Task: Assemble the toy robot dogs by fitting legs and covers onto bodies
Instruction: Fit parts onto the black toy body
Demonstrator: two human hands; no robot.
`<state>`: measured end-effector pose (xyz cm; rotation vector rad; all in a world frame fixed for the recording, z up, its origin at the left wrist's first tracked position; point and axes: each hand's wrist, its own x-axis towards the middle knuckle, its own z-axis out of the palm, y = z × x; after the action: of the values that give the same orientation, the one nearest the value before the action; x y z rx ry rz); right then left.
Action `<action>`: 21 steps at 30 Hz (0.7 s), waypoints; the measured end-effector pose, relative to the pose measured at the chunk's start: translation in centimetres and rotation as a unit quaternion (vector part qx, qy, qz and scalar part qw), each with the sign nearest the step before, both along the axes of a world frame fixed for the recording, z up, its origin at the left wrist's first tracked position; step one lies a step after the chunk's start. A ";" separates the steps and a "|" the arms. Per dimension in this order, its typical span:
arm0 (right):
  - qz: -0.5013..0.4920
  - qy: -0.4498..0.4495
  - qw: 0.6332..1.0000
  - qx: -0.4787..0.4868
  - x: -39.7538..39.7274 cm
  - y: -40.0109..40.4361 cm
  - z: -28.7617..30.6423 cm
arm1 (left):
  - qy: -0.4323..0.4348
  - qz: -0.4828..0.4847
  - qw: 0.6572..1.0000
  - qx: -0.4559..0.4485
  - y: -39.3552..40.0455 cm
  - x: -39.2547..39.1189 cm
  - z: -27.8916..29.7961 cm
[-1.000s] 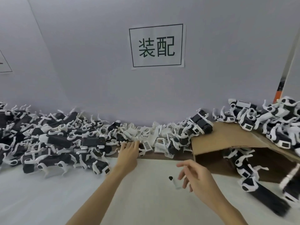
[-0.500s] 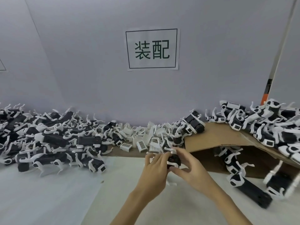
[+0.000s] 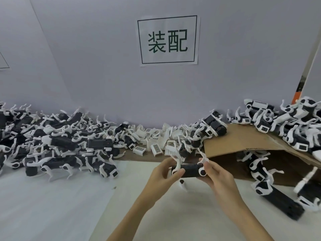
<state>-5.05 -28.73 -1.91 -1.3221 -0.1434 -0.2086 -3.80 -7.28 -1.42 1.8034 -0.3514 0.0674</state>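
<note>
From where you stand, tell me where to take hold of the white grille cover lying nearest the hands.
Pinch the white grille cover across its two long plain sides, coming straight down from above. It lies flat, grille face up, apart from its neighbours on the brown board, so both sides are probably free; the slatted top offers no grip.

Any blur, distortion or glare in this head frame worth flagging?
Head view: even, soft lighting, no glare; wide-angle bending bows the wall edges; the black toy dog body with white legs held between left hand and right hand is reasonably sharp; the rightmost black-and-white dog pile smears slightly.
</note>
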 end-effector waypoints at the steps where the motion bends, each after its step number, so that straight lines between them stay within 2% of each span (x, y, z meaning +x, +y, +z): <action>1: 0.002 0.005 1.000 0.009 0.0 0.1 0.0 | 0.019 0.001 1.000 -0.020 0.0 -0.1 0.0; 3: 0.017 0.015 0.999 0.030 0.0 0.2 0.2 | 0.058 0.002 0.996 -0.071 -0.2 -0.3 0.3; 10: 0.084 0.008 0.996 -0.007 -0.5 0.4 0.3 | 0.054 0.024 0.991 -0.122 -0.2 -0.6 1.2; 14: 0.115 -0.016 0.993 -0.034 -0.9 0.0 0.9 | 0.077 -0.022 0.982 -0.173 -0.5 -0.9 1.4; 16: 0.128 -0.028 0.991 -0.040 -0.9 -0.6 1.1 | 0.123 -0.051 0.965 -0.225 -0.3 -1.0 1.6; 19: 0.150 -0.069 0.980 -0.113 -1.0 -1.6 1.5 | 0.252 -0.087 0.906 -0.328 0.5 -0.8 2.4; 21: 0.174 -0.081 0.967 -0.165 -1.2 -1.8 1.5 | 0.266 -0.096 0.905 -0.318 1.0 -0.5 2.3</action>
<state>-6.23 -30.51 -0.39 -1.5835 -0.5649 0.0091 -4.34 -6.31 0.89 1.0703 -0.0879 -0.4034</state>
